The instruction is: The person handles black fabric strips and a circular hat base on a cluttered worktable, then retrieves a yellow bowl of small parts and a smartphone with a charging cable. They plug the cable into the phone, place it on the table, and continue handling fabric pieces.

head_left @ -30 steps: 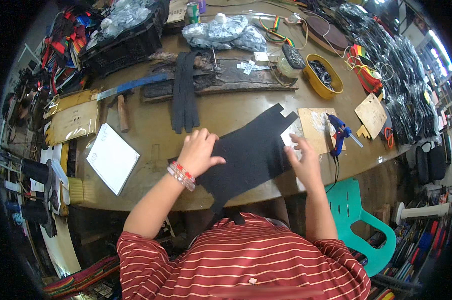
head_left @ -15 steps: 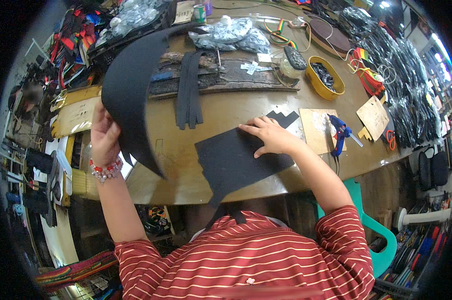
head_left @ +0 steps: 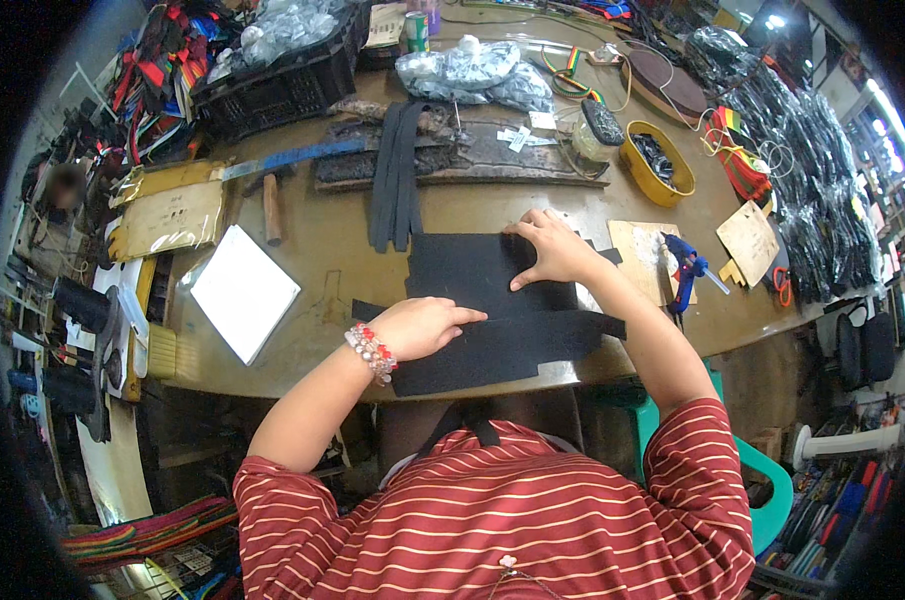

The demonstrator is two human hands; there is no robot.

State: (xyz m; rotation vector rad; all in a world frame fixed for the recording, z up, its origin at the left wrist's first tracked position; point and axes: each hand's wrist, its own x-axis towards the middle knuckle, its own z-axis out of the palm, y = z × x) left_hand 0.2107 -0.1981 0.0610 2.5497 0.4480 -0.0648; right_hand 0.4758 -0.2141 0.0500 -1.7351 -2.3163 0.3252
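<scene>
My left hand (head_left: 427,326) lies flat, fingers together, pressing the flat black fabric sheet (head_left: 492,300) at the near edge of the brown wooden worktable (head_left: 322,240). My right hand (head_left: 552,247) presses its far edge, fingers spread, gripping nothing.

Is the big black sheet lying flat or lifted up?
Flat. The black sheet lies spread on the table, with the left hand and right hand pressing on it.
</scene>
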